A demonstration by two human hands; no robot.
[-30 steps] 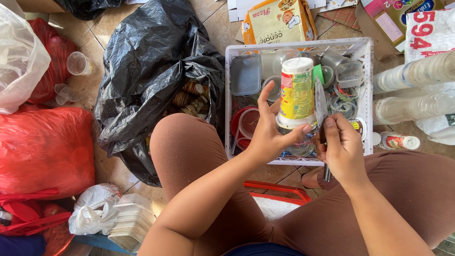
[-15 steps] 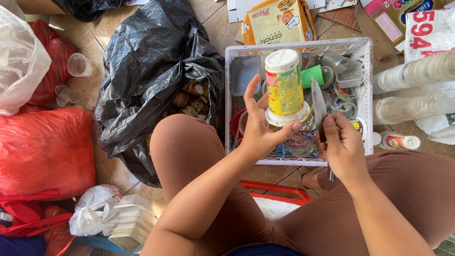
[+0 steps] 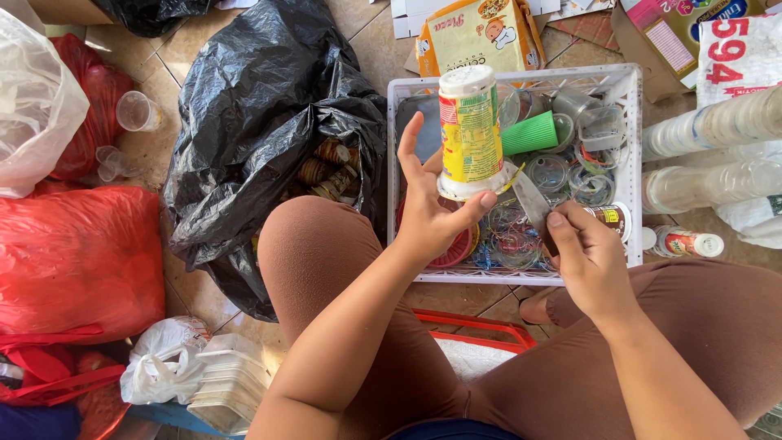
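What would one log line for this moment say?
left hand: holds yellow-green cup upside down | right hand: grips knife by cup rim | below: white crate of clear cups

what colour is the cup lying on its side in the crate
Green, a ribbed cup lying in the white crate; the head view shows it.

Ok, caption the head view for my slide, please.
Left hand holds a printed cup upside down over a white crate of clear cups; right hand holds a knife.
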